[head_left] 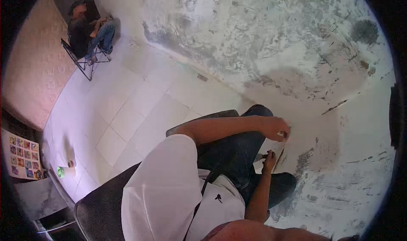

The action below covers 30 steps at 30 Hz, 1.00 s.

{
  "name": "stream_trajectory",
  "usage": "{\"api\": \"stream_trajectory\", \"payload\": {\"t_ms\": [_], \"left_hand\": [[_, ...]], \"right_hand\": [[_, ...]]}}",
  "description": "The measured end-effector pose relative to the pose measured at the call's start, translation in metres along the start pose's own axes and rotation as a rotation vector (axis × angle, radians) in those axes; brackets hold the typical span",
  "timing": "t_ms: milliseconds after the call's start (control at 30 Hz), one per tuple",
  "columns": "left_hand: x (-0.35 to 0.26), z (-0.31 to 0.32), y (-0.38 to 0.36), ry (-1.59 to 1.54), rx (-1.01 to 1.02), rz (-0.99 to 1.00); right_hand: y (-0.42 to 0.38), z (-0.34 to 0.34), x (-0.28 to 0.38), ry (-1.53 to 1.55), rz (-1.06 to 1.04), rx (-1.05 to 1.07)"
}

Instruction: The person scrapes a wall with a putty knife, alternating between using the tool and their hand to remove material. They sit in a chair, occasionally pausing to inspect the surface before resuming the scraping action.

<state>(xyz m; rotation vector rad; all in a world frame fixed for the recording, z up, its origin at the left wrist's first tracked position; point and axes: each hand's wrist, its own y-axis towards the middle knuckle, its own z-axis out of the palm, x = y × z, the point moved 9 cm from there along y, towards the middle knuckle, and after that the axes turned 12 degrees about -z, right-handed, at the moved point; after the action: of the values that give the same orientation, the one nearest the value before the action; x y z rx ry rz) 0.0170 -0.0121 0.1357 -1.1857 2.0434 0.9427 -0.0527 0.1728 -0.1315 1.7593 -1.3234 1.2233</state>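
My left hand [277, 128] is stretched over my knee close to the wall, fingers curled together and slightly blurred. A small pale spot shows at its fingertips; I cannot tell what it holds. Just below it, my right hand [269, 158] is closed around a small tool with a grey, tapered blade [259, 157] that looks like a putty knife. The blade points back toward my lap. A pale, flat surface with a dark edge [280, 155] lies beside both hands, between my knees.
Patchy, stained wall [254, 29] rises ahead. Pale tiled floor [131, 109] spreads left, with a small block [202, 77] by the wall. A person [87, 31] sits on a folding chair at upper left. A cup-like container [66, 171] and picture sheet [25, 157] are at lower left.
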Motion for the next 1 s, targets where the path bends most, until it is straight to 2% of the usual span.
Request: {"api": "stream_trajectory", "payload": {"t_ms": [33, 100, 167, 233, 300, 367, 433, 500, 567, 667, 700, 1000], "left_hand": [[-0.021, -0.015, -0.001, 0.008, -0.007, 0.006], [-0.097, -0.067, -0.022, -0.289, -0.166, 0.241], [-0.165, -0.096, -0.057, -0.445, -0.145, 0.402], [-0.221, -0.106, -0.099, -0.552, 0.053, 0.64], [-0.254, -0.099, -0.142, -0.681, 0.383, 0.778], [-0.269, -0.095, -0.179, -0.742, 0.489, 0.945], [-0.277, -0.098, -0.191, -0.722, 0.544, 0.958], [-0.281, -0.099, -0.195, -0.706, 0.589, 0.968], [-0.282, -0.103, -0.196, -0.711, 0.61, 1.057], [-0.279, -0.102, -0.204, -0.816, 0.587, 1.109], [-0.279, -0.102, -0.203, -0.812, 0.59, 1.107], [-0.279, -0.093, -0.201, -0.705, 0.585, 1.124]], "right_hand": [[0.006, 0.002, -0.011, -0.047, -0.044, 0.011], [0.011, 0.004, -0.018, -0.07, -0.085, 0.029], [0.008, 0.006, -0.005, -0.112, -0.195, 0.037], [-0.001, 0.007, 0.0, -0.226, -0.203, 0.05], [-0.007, 0.007, 0.014, -0.444, -0.21, 0.072], [0.0, 0.007, 0.013, -0.365, -0.234, 0.056], [0.003, 0.011, 0.004, -0.221, -0.256, 0.063], [0.007, 0.012, -0.004, -0.284, -0.259, 0.047], [0.01, 0.016, 0.002, -0.281, -0.364, 0.127], [0.011, 0.008, -0.005, -0.254, -0.282, 0.068], [0.01, 0.008, -0.007, -0.237, -0.236, 0.049], [0.009, 0.012, -0.003, -0.229, -0.267, 0.08]]}}
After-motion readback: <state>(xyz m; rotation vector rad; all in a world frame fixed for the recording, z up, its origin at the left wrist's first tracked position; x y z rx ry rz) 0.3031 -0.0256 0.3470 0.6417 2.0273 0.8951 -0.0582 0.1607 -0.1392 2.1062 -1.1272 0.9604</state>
